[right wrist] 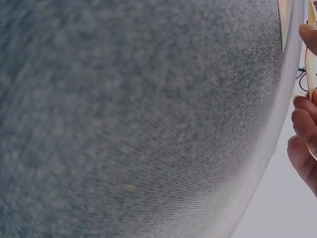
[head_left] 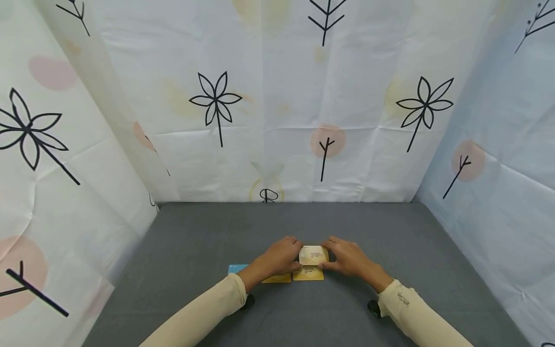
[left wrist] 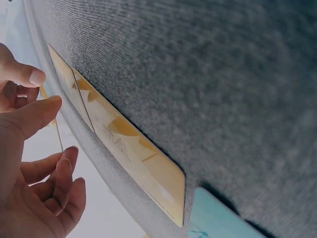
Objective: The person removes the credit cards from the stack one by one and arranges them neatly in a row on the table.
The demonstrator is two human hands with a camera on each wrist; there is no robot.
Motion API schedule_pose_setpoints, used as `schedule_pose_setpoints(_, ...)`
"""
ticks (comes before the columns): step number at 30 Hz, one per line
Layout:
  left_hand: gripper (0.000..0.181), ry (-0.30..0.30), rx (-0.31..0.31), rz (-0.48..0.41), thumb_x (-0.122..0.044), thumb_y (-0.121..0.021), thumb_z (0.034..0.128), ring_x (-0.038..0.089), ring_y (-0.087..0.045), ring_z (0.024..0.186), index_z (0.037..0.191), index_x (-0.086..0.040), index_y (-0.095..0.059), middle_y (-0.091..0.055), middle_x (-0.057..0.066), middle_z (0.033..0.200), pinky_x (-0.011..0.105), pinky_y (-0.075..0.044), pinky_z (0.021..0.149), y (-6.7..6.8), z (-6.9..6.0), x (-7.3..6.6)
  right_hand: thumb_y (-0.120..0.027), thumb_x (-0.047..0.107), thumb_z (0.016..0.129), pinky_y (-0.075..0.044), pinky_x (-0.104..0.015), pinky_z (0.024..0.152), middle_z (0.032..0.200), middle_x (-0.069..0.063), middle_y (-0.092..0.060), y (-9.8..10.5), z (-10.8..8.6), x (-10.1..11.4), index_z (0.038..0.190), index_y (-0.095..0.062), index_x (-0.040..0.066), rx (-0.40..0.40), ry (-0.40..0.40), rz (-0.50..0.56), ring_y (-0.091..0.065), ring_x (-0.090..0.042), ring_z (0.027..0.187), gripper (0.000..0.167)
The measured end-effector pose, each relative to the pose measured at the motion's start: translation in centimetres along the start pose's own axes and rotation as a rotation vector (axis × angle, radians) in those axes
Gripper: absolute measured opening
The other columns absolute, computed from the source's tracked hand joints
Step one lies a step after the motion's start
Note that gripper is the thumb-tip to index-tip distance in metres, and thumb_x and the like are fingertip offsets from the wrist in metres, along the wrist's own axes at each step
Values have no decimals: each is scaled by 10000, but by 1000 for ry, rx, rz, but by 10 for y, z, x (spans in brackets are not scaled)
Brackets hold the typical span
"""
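Observation:
A pale yellow card (head_left: pixel 313 255) is held up between my two hands, above the table. My left hand (head_left: pixel 282 256) pinches its left edge between thumb and fingers. The card's opposite edge is pinched by my right hand (head_left: pixel 347 257). Seen from the left wrist, the held card (left wrist: pixel 59 134) is nearly edge-on. Just below it on the table lies a yellow card (head_left: pixel 309 275). Left of that is another yellow card (head_left: pixel 277 279), partly covered by my left hand and wrist in the head view but plain in the left wrist view (left wrist: pixel 138 146).
A blue card (head_left: pixel 236 268) lies on the grey table (head_left: pixel 286 318) at the left, partly behind my left forearm. White cloth walls (head_left: pixel 269 159) with printed flowers and twigs enclose the table at the back and sides.

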State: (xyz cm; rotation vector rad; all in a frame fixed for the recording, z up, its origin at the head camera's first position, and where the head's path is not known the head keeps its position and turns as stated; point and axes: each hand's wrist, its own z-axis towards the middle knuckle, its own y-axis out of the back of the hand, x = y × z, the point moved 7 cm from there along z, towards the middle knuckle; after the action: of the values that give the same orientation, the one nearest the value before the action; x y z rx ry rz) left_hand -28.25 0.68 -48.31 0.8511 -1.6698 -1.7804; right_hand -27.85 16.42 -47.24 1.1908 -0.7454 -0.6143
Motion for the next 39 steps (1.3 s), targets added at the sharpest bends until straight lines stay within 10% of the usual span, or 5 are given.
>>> schedule_pose_setpoints(39, 479, -51, -26, 58, -480, -730, 898, 164, -547, 1064, 1248, -161, -658, -610, 28, 1172, 285, -499, 885, -5, 8, -21, -791, 475, 832, -403, -224, 595, 963, 49, -596, 5, -24, -9, 1178, -703, 117, 6, 14, 43, -527, -50, 728, 506)
